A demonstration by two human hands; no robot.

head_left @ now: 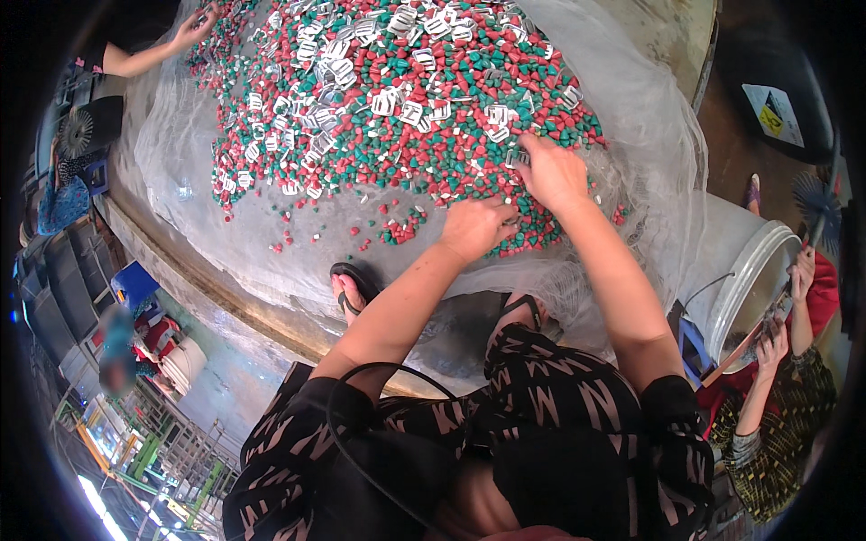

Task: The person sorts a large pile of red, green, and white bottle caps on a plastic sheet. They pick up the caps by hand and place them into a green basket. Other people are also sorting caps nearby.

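Note:
A wide pile of small red and green cone-shaped pieces (451, 167) lies in front of me, with many silver metal slide buckles (338, 72) scattered over and among them. My right hand (552, 176) reaches into the near right part of the pile, its thumb and fingers pinched at a metal buckle (517, 158). Just left of it and nearer to me, my left hand (476, 227) is closed low over the pile's near edge. A bit of something greyish shows at its fingertips, too small to make out.
Thin white netting (645, 117) spreads under and around the pile. My sandalled foot (350, 293) stands at its near edge. On the right, a person's hands (772, 347) are beside a white bucket (753, 279). Another person's hand (194, 27) reaches to the pile's far left.

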